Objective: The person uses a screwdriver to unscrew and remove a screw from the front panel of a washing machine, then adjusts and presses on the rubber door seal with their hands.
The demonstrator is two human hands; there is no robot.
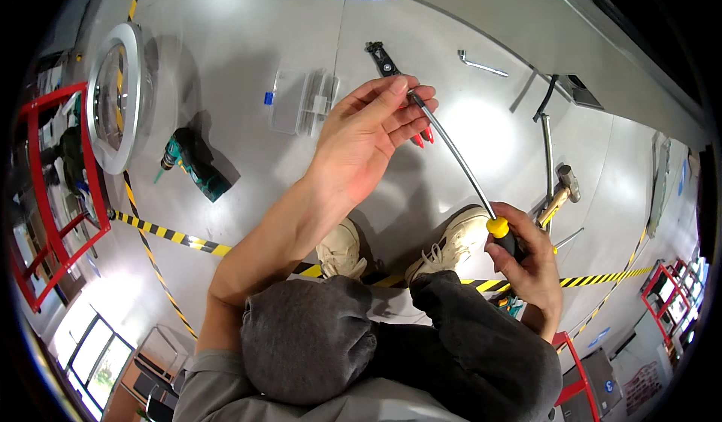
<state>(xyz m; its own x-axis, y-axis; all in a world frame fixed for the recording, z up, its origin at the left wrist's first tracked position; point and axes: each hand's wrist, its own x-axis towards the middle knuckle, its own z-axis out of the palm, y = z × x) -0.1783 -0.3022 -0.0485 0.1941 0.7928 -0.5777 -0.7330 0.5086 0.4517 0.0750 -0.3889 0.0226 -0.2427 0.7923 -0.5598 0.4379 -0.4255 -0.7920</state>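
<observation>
You seem to be steadying the screwdriver (464, 172) two-handed; the next move likely calls for keeping it aligned. Your left grip (368, 125) curls loosely at its tip, pinch unclear; above the floor (248, 16), its long axis slants, pointing forward-left; your right grip (532, 255) is wrapped round the yellow-and-black handle (497, 228).

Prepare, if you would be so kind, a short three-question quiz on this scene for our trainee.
1. Which hand grips the handle of the screwdriver?
2. True or false: in this picture, the hammer lies farther right than the power drill.
3. Where is the left hand?
A) On the power drill
B) At the screwdriver's tip end
C) On the hammer

Key:
1. The right hand
2. True
3. B
</observation>
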